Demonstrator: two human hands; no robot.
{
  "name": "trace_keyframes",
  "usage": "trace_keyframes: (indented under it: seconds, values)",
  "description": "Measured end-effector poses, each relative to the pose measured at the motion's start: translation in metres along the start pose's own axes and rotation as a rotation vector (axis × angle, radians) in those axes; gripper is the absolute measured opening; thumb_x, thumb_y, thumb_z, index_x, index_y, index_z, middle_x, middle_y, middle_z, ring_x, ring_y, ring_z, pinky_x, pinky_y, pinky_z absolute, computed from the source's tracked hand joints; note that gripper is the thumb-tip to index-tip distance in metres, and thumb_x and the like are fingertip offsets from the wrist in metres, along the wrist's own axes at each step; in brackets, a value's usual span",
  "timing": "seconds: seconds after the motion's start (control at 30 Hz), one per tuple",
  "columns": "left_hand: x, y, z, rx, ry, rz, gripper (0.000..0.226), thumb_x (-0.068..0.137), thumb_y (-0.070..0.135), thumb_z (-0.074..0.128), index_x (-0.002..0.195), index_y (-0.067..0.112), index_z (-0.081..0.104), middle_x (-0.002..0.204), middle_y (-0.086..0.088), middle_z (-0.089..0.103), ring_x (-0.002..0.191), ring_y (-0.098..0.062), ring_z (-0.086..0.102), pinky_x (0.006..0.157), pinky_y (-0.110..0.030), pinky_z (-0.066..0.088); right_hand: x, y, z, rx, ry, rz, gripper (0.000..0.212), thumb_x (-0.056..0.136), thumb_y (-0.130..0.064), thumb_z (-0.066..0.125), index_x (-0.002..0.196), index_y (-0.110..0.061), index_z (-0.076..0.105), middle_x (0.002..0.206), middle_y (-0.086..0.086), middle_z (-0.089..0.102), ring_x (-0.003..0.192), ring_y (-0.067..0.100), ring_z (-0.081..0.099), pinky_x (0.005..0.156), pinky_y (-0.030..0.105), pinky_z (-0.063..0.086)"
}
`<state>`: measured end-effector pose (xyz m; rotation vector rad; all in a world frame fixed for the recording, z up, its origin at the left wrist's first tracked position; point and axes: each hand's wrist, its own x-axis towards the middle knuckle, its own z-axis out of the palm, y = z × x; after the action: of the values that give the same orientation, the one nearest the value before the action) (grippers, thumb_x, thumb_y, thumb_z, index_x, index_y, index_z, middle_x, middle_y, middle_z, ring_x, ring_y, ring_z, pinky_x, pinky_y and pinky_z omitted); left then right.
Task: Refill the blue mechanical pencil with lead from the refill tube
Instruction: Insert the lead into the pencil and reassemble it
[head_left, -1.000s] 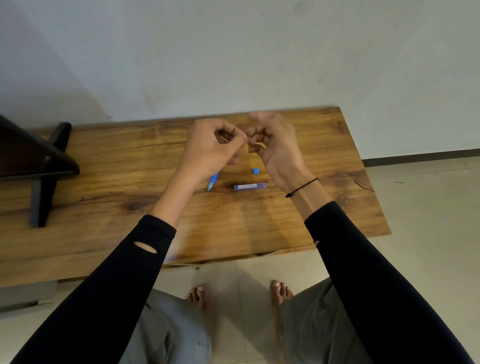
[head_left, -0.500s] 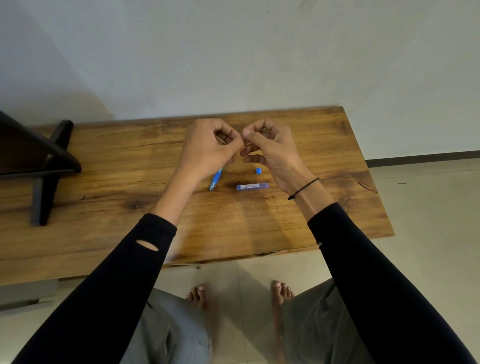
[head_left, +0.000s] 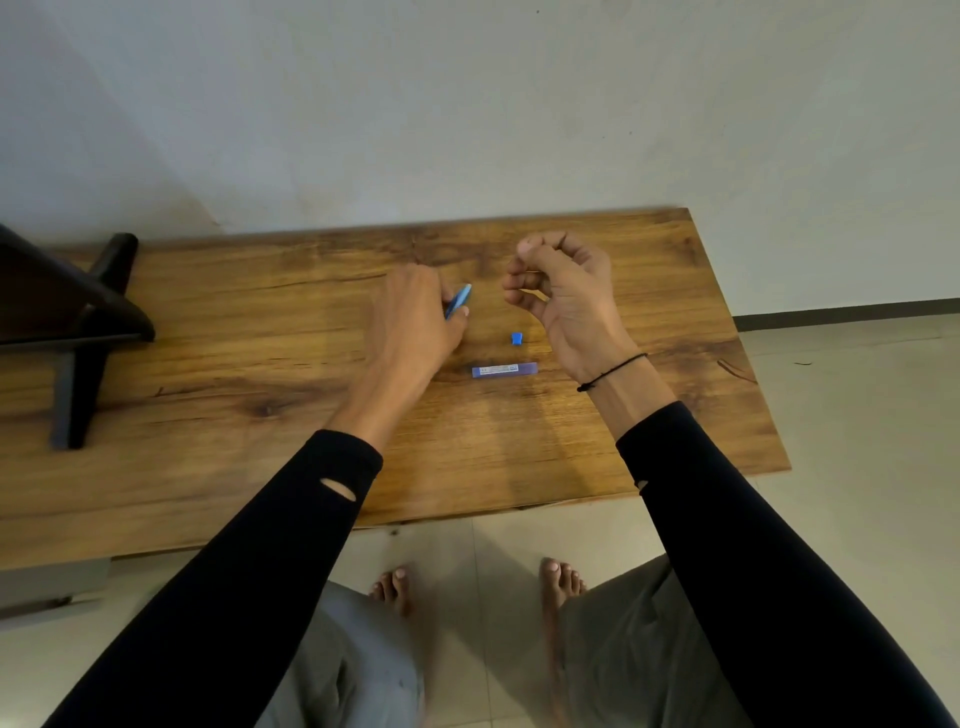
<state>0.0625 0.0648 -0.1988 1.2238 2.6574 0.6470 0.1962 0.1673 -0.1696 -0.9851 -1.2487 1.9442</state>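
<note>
My left hand (head_left: 410, 322) is down on the wooden table (head_left: 208, 374), its fingers closed around the blue mechanical pencil (head_left: 460, 301); only the pencil's upper end pokes out to the right of the fingers. My right hand (head_left: 563, 291) hovers above the table to the right, fingers curled and thumb pressed to the index finger; I cannot make out any lead in that pinch. The blue refill tube (head_left: 504, 370) lies flat between my wrists. A small blue cap (head_left: 516, 339) sits just above it.
A dark wooden stand (head_left: 83, 322) with angled legs occupies the table's left end. The table backs onto a pale wall. Its right edge drops to tiled floor, and my bare feet show below the front edge.
My hands were pinched together above the table; they have parted. The left hand dropped onto the pencil and closed on it, while the right hand stayed raised and moved right.
</note>
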Motion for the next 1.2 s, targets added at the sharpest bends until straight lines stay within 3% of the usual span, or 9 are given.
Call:
trace_keyframes:
  seconds: [0.07, 0.13, 0.23, 0.37, 0.53, 0.77, 1.03, 1.2]
  values:
    - [0.001, 0.001, -0.001, -0.01, 0.017, -0.001, 0.013, 0.094, 0.03, 0.08, 0.091, 0.017, 0.083, 0.084, 0.004, 0.076, 0.084, -0.02, 0.075, 0.067, -0.034, 0.05, 0.001, -0.001, 0.001, 0.005, 0.005, -0.008, 0.008, 0.1, -0.002, 0.066, 0.095, -0.007, 0.064, 0.08, 0.01, 0.067, 0.067, 0.02, 0.067, 0.065, 0.032, 0.059]
    - [0.003, 0.002, -0.006, -0.119, 0.005, -0.027, 0.011, 0.093, 0.028, 0.079, 0.084, 0.023, 0.079, 0.071, 0.014, 0.069, 0.075, -0.014, 0.073, 0.065, -0.033, 0.054, 0.001, -0.002, 0.001, 0.009, 0.018, -0.017, 0.009, 0.101, -0.003, 0.066, 0.094, -0.008, 0.063, 0.081, 0.01, 0.068, 0.069, 0.02, 0.068, 0.067, 0.032, 0.06]
    - [0.006, 0.006, -0.018, -0.446, -0.05, -0.017, 0.007, 0.096, 0.026, 0.077, 0.091, 0.029, 0.073, 0.081, 0.013, 0.076, 0.078, -0.011, 0.078, 0.077, -0.037, 0.065, 0.0, -0.005, 0.001, 0.033, 0.032, -0.06, 0.008, 0.102, -0.003, 0.065, 0.097, -0.007, 0.062, 0.088, 0.014, 0.068, 0.076, 0.023, 0.068, 0.074, 0.036, 0.06]
    - [0.0, 0.013, -0.03, -0.68, -0.062, 0.149, 0.004, 0.105, 0.017, 0.071, 0.109, 0.017, 0.072, 0.09, 0.006, 0.081, 0.083, -0.006, 0.081, 0.083, -0.034, 0.067, -0.003, -0.015, 0.004, 0.136, -0.032, -0.171, 0.008, 0.103, 0.0, 0.064, 0.098, -0.006, 0.061, 0.102, 0.023, 0.063, 0.097, 0.037, 0.065, 0.083, 0.042, 0.06]
    - [-0.001, 0.015, -0.038, -0.695, -0.046, 0.226, 0.013, 0.105, 0.015, 0.07, 0.116, 0.007, 0.071, 0.097, -0.003, 0.08, 0.09, -0.015, 0.08, 0.088, -0.039, 0.066, -0.01, -0.026, 0.008, 0.13, -0.089, -0.282, 0.005, 0.104, 0.001, 0.063, 0.102, -0.003, 0.062, 0.097, 0.02, 0.067, 0.097, 0.037, 0.067, 0.082, 0.041, 0.061]
    - [-0.001, 0.015, -0.04, -0.692, -0.023, 0.285, 0.01, 0.103, 0.012, 0.073, 0.112, 0.016, 0.072, 0.094, 0.003, 0.08, 0.085, -0.007, 0.079, 0.083, -0.017, 0.058, -0.014, -0.03, 0.01, 0.045, -0.068, -0.36, 0.006, 0.102, 0.005, 0.063, 0.104, 0.0, 0.062, 0.1, 0.023, 0.063, 0.091, 0.032, 0.067, 0.08, 0.041, 0.062]
    - [-0.002, 0.015, -0.04, -0.707, -0.017, 0.289, 0.011, 0.103, 0.011, 0.072, 0.11, 0.02, 0.07, 0.094, 0.004, 0.079, 0.086, -0.006, 0.079, 0.082, -0.016, 0.058, -0.012, -0.027, 0.01, 0.002, -0.058, -0.383, 0.008, 0.101, 0.008, 0.064, 0.101, 0.0, 0.063, 0.099, 0.025, 0.064, 0.09, 0.034, 0.069, 0.08, 0.045, 0.064]
    - [0.0, 0.013, -0.039, -0.679, -0.009, 0.3, 0.011, 0.103, 0.013, 0.073, 0.111, 0.019, 0.07, 0.097, 0.0, 0.08, 0.087, -0.011, 0.08, 0.083, -0.024, 0.062, -0.012, -0.027, 0.011, -0.026, -0.056, -0.396, 0.007, 0.1, 0.009, 0.064, 0.105, 0.004, 0.064, 0.095, 0.023, 0.065, 0.087, 0.034, 0.07, 0.082, 0.048, 0.064]
